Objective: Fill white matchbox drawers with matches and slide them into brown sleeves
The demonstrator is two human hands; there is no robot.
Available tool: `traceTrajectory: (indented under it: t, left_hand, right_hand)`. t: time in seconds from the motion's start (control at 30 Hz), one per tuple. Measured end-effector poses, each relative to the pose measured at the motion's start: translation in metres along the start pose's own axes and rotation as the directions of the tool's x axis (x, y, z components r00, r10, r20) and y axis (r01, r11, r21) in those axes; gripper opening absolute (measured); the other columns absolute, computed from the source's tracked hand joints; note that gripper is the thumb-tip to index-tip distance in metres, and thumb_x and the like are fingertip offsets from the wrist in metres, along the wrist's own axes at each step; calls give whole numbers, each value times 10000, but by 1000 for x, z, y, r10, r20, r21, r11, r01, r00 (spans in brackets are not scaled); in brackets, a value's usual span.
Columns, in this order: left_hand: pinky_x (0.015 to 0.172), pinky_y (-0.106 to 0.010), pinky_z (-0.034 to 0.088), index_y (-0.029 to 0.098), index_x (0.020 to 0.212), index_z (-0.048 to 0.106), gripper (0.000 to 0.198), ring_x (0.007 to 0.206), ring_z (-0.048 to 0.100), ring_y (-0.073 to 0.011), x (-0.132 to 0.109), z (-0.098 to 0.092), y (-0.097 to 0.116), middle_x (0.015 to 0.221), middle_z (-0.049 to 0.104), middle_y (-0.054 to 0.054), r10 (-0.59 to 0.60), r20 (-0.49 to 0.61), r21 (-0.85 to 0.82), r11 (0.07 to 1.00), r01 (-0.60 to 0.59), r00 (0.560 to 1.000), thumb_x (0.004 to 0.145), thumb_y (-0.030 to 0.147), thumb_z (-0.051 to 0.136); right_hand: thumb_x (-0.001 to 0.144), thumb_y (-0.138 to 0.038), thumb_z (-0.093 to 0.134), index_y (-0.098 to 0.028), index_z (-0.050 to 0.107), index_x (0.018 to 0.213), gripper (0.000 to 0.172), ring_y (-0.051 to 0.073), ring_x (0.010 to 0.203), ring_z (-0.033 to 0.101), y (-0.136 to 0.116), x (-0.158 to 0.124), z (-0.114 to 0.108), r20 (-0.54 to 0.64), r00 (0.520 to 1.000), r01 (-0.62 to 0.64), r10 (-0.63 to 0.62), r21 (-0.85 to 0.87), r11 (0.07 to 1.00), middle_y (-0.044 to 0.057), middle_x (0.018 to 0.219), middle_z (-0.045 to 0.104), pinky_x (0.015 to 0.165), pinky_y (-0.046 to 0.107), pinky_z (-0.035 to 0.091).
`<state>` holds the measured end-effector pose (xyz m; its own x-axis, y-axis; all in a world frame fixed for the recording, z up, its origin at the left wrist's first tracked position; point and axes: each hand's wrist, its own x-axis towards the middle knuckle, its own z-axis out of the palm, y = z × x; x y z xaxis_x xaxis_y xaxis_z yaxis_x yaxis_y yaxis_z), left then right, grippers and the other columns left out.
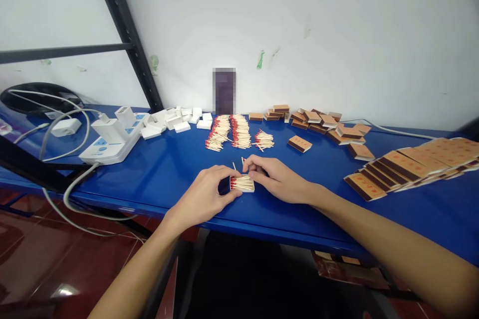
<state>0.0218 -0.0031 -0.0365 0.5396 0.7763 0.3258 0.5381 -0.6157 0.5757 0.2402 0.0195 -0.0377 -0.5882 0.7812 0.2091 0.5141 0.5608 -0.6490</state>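
Note:
A small white matchbox tray (243, 185) filled with red-tipped matches lies on the blue table (168, 169) between my hands. My left hand (204, 194) curls round the tray's left end, fingers closed on it. My right hand (279, 177) pinches the tray's right end and far side, with a match or two sticking up by its fingertips. Beyond them lie piles of loose matches (232, 132).
Empty white trays (175, 120) sit at the back left beside a white power strip (112, 142) with chargers and cables. Brown matchbox sleeves (322, 122) are scattered at the back right; a fanned row of sleeves (404, 164) lies at the right. A dark metal frame (127, 35) leans behind.

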Motion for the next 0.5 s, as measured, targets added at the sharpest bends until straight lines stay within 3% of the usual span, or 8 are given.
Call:
traceTrajectory:
  t: [0.13,0.27,0.5]
  left_hand:
    - [923,-331,477,274,1119,661,264,1016,634,-193,0,-1,1,1114,700,12,4,8,-7,1000,-4,1000,855,264,663]
    - [926,-343,479,269,1103,666,243,1033,629,-205,0,-1,0,1116,698,-2,6,12,-9,1000,-6,1000,861,278,655]
    - [929,-346,488,253,1148,639,298,1023,634,-206,1,1,2,1142,684,-18,3,-1,-1,1000,-3,1000,856,311,658]
  right_hand:
    - [910,-153,406,-220,493,925,111,130,622,451,-2,2,4,-16,999,31,-33,-113,993,-48,677,506,627,264,317]
    - [896,-151,395,-215,501,944,133,150,648,478,-7,4,8,-26,997,66,-73,-218,974,-12,752,578,640,282,316]
    - [948,-210,383,-210,519,1000,146,166,723,534,-11,0,7,-33,998,46,-55,-240,970,19,871,632,674,298,347]
